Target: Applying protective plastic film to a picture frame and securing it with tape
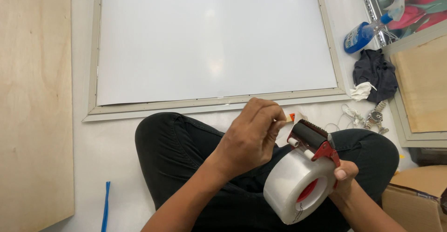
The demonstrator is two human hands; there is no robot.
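Clear packing tape is the business right now: a fat roll [295,185] sits in a red tape dispenser [313,143], held over the person's crossed legs in dark trousers [186,143]. The right hand [343,174] is wrapped around the dispenser's grip from below, thumb pressed on the side of it. The left hand [251,136] comes in from above, fingertips [278,120] pinched together on the loose tape end [292,119] at the roller and blade. By the look of it only a short tab is free; no length is drawn out, nothing is cut.

Just beyond the knees lies the large pale frame [219,102], its white panel face up on the floor, and I can spot no tape strip along its near edge, so the sticking looks yet to come. Off to the right, well apart: a blue spray bottle [361,35], a dark cloth [375,71], a wristwatch [375,116].
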